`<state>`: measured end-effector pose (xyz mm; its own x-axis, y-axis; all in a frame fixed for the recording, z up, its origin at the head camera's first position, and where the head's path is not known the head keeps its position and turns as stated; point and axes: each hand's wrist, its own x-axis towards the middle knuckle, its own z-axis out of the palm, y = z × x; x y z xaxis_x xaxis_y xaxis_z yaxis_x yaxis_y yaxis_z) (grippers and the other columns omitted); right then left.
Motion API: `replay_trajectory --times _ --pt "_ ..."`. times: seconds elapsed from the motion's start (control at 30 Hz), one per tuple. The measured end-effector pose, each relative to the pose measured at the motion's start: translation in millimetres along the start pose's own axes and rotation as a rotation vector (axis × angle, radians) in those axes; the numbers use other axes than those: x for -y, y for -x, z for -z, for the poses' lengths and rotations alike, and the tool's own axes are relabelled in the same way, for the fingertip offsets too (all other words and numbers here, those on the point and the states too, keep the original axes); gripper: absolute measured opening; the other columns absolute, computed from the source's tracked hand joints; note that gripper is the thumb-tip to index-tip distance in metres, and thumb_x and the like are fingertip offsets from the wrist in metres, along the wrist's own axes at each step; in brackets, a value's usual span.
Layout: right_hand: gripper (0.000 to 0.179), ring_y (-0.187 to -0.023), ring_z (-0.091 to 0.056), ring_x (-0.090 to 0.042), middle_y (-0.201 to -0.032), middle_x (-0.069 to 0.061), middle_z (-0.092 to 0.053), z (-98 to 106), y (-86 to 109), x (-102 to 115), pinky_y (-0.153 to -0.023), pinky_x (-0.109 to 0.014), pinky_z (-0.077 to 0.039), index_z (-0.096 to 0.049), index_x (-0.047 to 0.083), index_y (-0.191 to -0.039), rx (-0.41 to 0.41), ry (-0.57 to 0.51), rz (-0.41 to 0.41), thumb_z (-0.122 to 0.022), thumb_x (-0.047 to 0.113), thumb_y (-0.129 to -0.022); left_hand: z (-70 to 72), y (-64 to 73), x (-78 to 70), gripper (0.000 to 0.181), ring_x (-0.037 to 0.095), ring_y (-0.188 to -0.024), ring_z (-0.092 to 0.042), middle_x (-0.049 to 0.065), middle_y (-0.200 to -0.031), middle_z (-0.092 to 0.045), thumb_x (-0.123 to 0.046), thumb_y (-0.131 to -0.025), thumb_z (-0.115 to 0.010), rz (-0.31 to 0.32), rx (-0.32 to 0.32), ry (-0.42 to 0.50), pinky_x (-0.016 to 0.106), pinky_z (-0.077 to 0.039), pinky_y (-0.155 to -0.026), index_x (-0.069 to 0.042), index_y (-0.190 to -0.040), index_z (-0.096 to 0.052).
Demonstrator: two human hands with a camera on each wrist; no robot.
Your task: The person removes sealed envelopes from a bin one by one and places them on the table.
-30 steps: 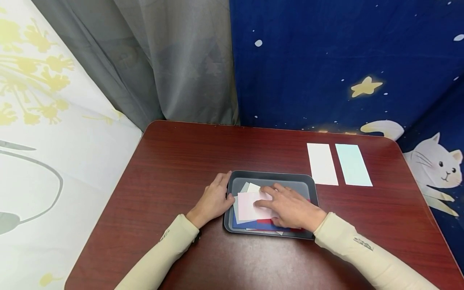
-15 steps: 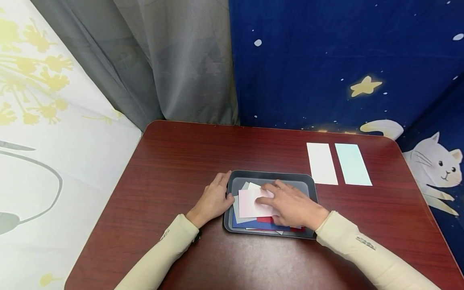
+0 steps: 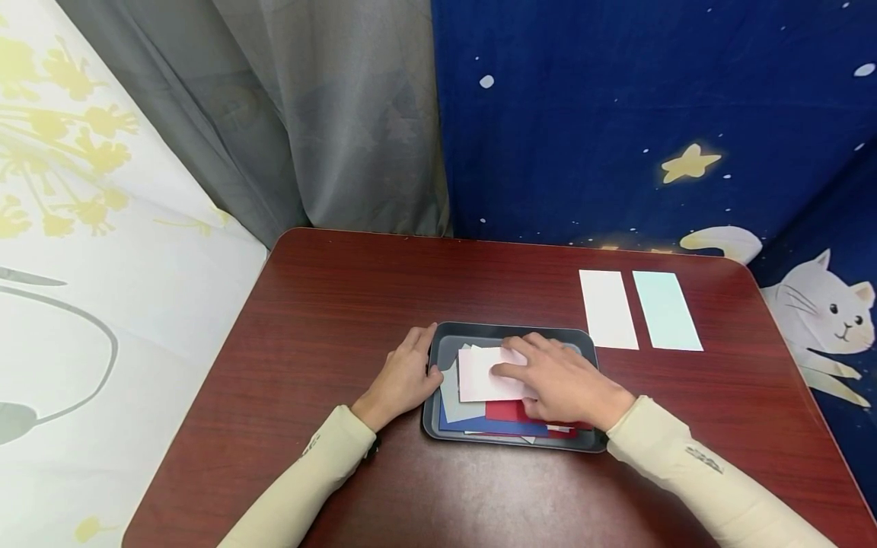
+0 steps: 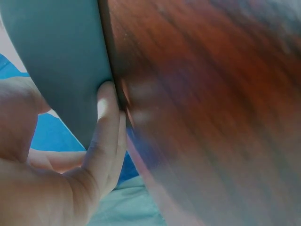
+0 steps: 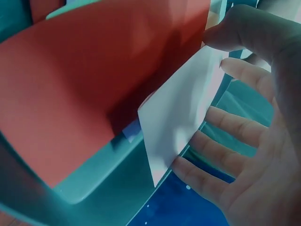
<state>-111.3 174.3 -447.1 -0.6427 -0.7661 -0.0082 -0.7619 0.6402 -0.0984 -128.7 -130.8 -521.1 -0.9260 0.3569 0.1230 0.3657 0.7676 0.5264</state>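
Observation:
My left hand (image 3: 403, 373) grips the left wall of a dark grey tray (image 3: 473, 329), thumb over the rim. In the left wrist view its fingers lie along the outside of the tray wall (image 4: 61, 61). With thumb and fingers, my right hand (image 3: 569, 384) pinches a pale pink card (image 3: 478, 374) above the pile in the tray. The right wrist view shows this card (image 5: 174, 113) tilted beside a red card (image 5: 89, 84). Under it lie a light grey card (image 3: 460, 407), the red card and a blue card (image 3: 459, 426). The right hand hides part of the pile.
A white card (image 3: 609, 310) and a pale mint card (image 3: 668, 310) lie side by side on the brown table (image 3: 384, 281), behind and right of the tray. A grey curtain (image 3: 363, 114) and a blue curtain (image 3: 582, 137) hang behind the table.
My right hand has shifted slightly right and away from me with the pink card, uncovering more of the red and grey cards. The left hand has stayed on the tray.

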Motion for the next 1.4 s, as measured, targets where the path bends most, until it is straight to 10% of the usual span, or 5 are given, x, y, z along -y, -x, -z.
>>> replay_trajectory --times 0.13,0.8,1.13,1.4 --pt "0.063 -0.131 -0.059 -0.039 -0.151 -0.016 -0.059 2.3 2.7 -3.8 -0.099 -0.058 -0.058 -0.072 0.027 -0.144 -0.018 0.013 -0.009 -0.088 0.027 -0.083 -28.1 -4.9 30.7 0.084 0.011 -0.087 -0.059 0.009 -0.145 -0.059 -0.020 -0.090 -0.072 -0.021 -0.025 -0.033 0.048 -0.058 -0.079 -0.003 -0.167 -0.043" --pt "0.068 -0.130 -0.058 -0.039 -0.151 -0.017 -0.059 11.2 13.4 -21.9 -0.097 -0.058 -0.057 -0.073 0.026 -0.144 -0.065 -0.003 -0.099 -0.093 0.030 -0.079 -29.1 -3.8 31.5 0.083 0.011 -0.087 -0.061 0.010 -0.139 -0.061 -0.020 -0.088 -0.073 -0.036 -0.053 -0.016 0.047 -0.058 -0.076 0.000 -0.164 -0.047" --pt "0.067 -0.131 -0.056 -0.040 -0.152 -0.018 -0.057 17.0 21.3 -35.8 -0.097 -0.062 -0.055 -0.073 0.024 -0.144 -0.088 -0.037 -0.167 -0.092 0.029 -0.080 17.4 3.5 -17.4 0.076 0.022 -0.090 -0.066 0.020 -0.138 -0.061 -0.009 -0.090 -0.072 0.010 0.003 0.063 0.054 -0.058 -0.081 0.009 -0.160 -0.048" --pt "0.068 -0.123 -0.059 -0.040 -0.146 -0.019 -0.059 19.5 27.7 -47.2 -0.090 -0.061 -0.057 -0.074 0.022 -0.142 -0.113 -0.043 -0.193 -0.092 0.028 -0.077 20.9 4.7 -21.8 0.076 0.024 -0.092 -0.067 0.021 -0.139 -0.061 -0.007 -0.090 -0.072 0.019 0.009 0.061 0.053 -0.060 -0.082 0.010 -0.159 -0.048"
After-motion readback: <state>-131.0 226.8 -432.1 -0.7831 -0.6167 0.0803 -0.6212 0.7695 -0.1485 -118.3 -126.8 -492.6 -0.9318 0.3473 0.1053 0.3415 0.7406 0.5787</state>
